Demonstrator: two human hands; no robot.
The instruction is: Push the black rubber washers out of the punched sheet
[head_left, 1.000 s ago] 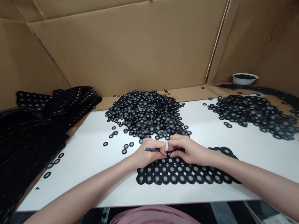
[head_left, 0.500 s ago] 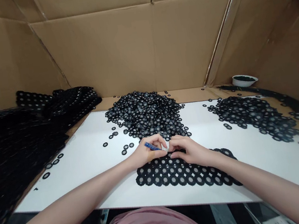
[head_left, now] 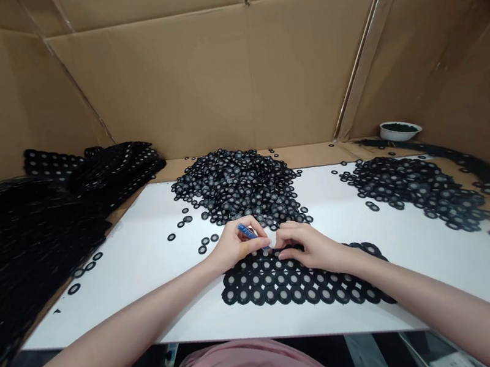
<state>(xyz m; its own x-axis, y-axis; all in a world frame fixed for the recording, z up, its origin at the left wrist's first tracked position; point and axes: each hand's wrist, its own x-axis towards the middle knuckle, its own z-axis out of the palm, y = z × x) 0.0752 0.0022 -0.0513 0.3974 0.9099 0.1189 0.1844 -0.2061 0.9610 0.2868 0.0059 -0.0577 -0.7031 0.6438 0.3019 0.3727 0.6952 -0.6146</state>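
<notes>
Just one blue tool (head_left: pixel 246 231) in left grip (head_left: pixel 268 243); right grip (head_left: pixel 278 251) narrow on one ringed mat (head_left: pixel 281 279).

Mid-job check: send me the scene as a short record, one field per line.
left hand: curled around a slim blue tool
right hand: at far edge of disc sheet, grip unclear
surface: white board, under the sheet
centre pile: loose black discs, pale centres
right pile: similar discs
left side: dark heap
far right: white bowl, dark contents
</notes>
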